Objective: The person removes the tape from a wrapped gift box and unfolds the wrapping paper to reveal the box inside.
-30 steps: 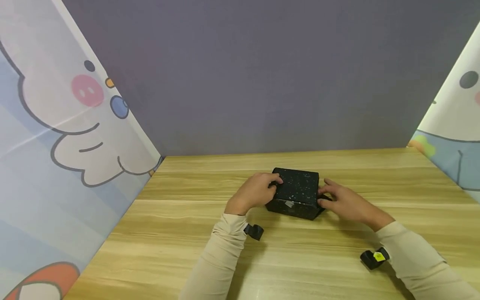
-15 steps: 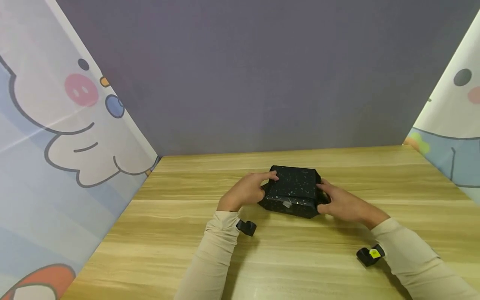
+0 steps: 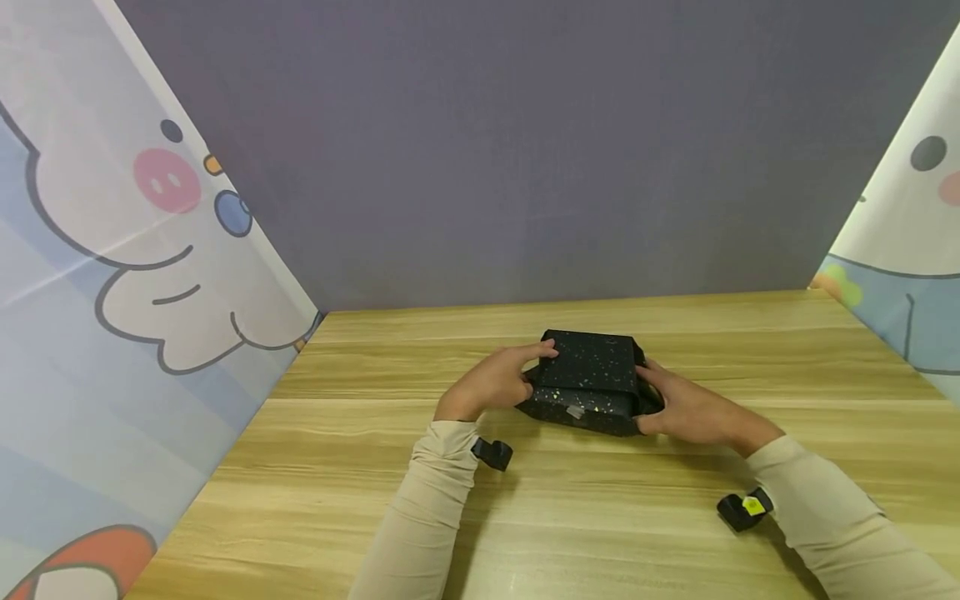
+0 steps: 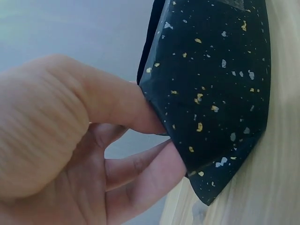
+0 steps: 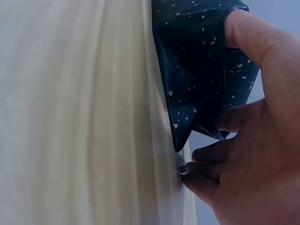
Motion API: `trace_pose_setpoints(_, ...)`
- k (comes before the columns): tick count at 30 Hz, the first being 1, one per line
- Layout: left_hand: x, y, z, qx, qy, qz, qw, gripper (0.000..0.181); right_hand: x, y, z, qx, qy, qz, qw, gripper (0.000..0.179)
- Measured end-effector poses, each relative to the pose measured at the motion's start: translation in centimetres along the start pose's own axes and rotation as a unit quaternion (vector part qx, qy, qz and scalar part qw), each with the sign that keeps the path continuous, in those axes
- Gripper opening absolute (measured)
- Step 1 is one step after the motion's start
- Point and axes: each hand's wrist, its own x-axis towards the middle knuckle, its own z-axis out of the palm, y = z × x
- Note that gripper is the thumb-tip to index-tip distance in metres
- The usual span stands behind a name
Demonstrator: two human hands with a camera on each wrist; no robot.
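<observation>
A box wrapped in black speckled paper (image 3: 588, 362) lies on the wooden table, with a small strip of tape (image 3: 575, 412) on its front side. At its left end, my left hand (image 3: 491, 383) holds the box, index finger on the top edge and thumb lower at the folded paper (image 4: 211, 103). My right hand (image 3: 697, 407) grips the right end between thumb and fingers. There the paper flap (image 5: 192, 70) stands out in folds, seen in the right wrist view. A bit of clear tape (image 5: 183, 168) shows by the lower fingers of that hand. The box's underside is hidden.
The wood-grain table (image 3: 600, 517) runs back to a grey panel (image 3: 525, 150). Cartoon-printed sheets (image 3: 82, 333) stand along the sides. Each wrist wears a black strap mount; the right one (image 3: 742, 510) bears a yellow mark.
My left hand has shifted slightly left, and folded paper now sticks out at the box's left end. My right hand's fingers have moved from the flap to gripping the right end.
</observation>
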Motion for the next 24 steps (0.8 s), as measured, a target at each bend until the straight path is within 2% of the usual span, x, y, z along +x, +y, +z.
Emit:
trace_pose_setpoints(5,0.0,-0.1,0.1,-0.001,-0.003,0.008,1.0000,0.076,-0.2,0.3,-0.1,-0.011,0.001,-0.011,0.9999,0.094)
trace_pose_setpoints(10,-0.1,0.3,0.1,0.009,-0.008,0.010,0.9999,0.073,-0.2,0.5,-0.1,-0.030,0.035,-0.027,0.9986,0.083)
trace_pose_setpoints(16,-0.1,1.1,0.0,0.064,-0.013,0.005,0.9979,0.069,0.4,0.6,-0.4,-0.022,0.089,-0.041,0.9950,0.064)
trace_pose_setpoints(24,-0.3,1.6,0.4,0.147,-0.009,-0.014,0.9890,0.068,0.6,1.0,-0.9,-0.035,0.124,-0.031,0.9912,0.031)
